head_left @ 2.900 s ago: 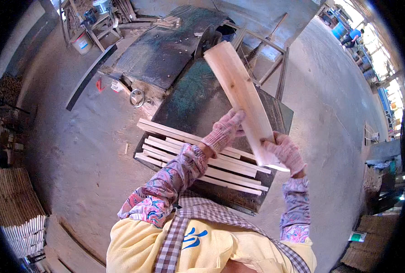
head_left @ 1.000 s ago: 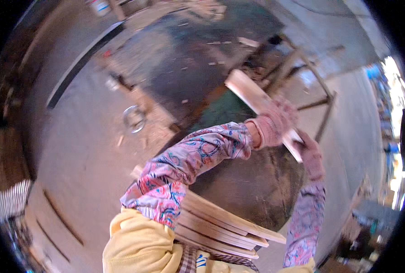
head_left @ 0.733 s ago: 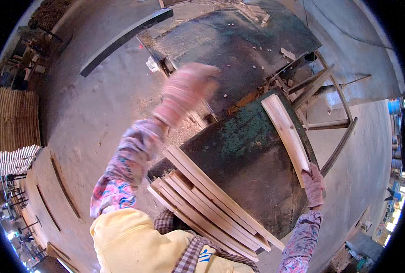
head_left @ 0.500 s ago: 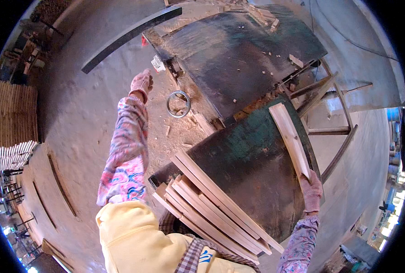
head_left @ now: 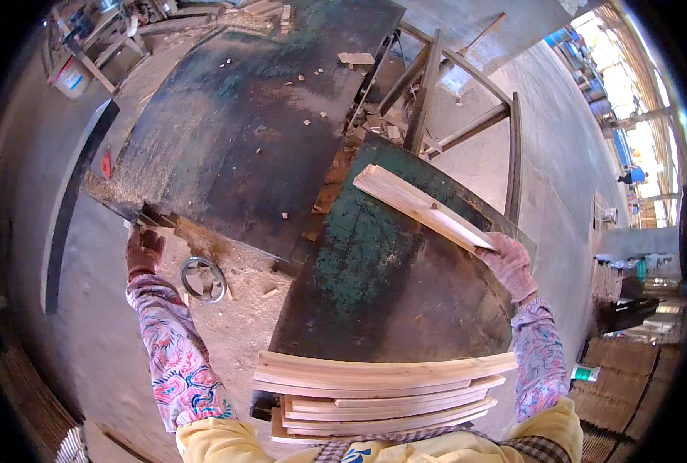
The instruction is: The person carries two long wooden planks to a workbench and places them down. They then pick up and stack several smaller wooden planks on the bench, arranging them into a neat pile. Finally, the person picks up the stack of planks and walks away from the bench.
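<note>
My right hand (head_left: 509,266), in a pink knit glove, is closed on the near right end of a pale curved wooden slat (head_left: 424,207). The slat lies slantwise over the dark green tabletop (head_left: 374,270). Away to the left, my gloved left hand (head_left: 144,251) is at the near left edge of the large machine table (head_left: 243,139), beside a metal handwheel (head_left: 204,278). Its fingers are partly extended, with the thumb apart, and I see nothing held in them. Several similar curved slats (head_left: 389,369) are stacked along the tabletop's near edge, close to my body.
Offcuts (head_left: 356,59) and sawdust lie on the machine table, with more wood scraps in the gap beside it. A dark curved beam (head_left: 77,201) stands at the left. Wooden frame legs (head_left: 467,127) stick out at the far right. A white bucket (head_left: 72,79) is at the far left.
The view has turned, so the tables appear shifted left. My left hand has come to the machine table's edge, its fingers less curled. My right hand still grips the slat.
</note>
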Tool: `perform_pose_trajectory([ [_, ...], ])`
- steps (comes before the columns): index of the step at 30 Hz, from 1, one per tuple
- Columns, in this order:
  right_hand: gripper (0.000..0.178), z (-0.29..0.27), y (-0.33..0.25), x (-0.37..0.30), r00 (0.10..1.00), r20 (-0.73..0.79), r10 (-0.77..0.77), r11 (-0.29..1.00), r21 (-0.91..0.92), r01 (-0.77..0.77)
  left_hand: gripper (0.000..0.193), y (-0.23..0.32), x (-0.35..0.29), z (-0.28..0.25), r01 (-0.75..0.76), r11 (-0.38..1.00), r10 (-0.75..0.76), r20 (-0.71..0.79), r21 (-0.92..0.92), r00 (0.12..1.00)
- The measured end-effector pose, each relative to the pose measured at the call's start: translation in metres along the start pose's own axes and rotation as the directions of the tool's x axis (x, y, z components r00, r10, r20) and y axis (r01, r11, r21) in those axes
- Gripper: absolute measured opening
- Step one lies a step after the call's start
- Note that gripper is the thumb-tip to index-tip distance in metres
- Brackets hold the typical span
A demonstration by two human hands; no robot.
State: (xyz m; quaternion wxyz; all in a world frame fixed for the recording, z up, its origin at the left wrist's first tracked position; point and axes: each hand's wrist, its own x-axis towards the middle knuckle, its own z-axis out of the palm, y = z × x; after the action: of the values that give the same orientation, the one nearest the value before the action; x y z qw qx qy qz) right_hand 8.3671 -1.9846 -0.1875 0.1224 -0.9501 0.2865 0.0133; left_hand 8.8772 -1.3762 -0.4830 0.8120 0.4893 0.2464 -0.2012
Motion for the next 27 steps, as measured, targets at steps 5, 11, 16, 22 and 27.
perform_pose_trajectory([
  [5, 0.035, -0.008, -0.015, 0.004, 0.998, 0.054, 0.042, 0.997, -0.061, -0.039, 0.03, -0.002, -0.015, 0.031, -0.089, 0.993, 0.076, -0.163, -0.072, 0.984],
  [11, 0.04, -0.006, -0.005, 0.01, 0.994, 0.065, 0.089, 0.991, -0.102, -0.082, 0.029, 0.016, -0.002, 0.017, -0.075, 0.975, 0.132, -0.273, 0.21, 0.953],
  [16, 0.043, 0.004, -0.007, 0.031, 0.998, -0.042, -0.043, 0.994, -0.107, 0.038, 0.038, 0.059, -0.054, 0.021, 0.102, 0.57, 0.142, -0.22, 0.815, 0.965],
  [22, 0.045, 0.004, -0.014, 0.04, 0.999, -0.049, -0.003, 0.998, -0.058, 0.0, 0.031, 0.093, -0.297, 0.212, -0.554, -0.196, 0.127, 0.581, 0.809, 0.804],
  [27, 0.049, 0.003, -0.006, 0.047, 0.997, -0.063, -0.054, 0.974, -0.222, 0.039, 0.063, -0.022, -0.4, 0.367, -0.917, -0.278, -0.056, 0.949, 0.284, 0.311],
])
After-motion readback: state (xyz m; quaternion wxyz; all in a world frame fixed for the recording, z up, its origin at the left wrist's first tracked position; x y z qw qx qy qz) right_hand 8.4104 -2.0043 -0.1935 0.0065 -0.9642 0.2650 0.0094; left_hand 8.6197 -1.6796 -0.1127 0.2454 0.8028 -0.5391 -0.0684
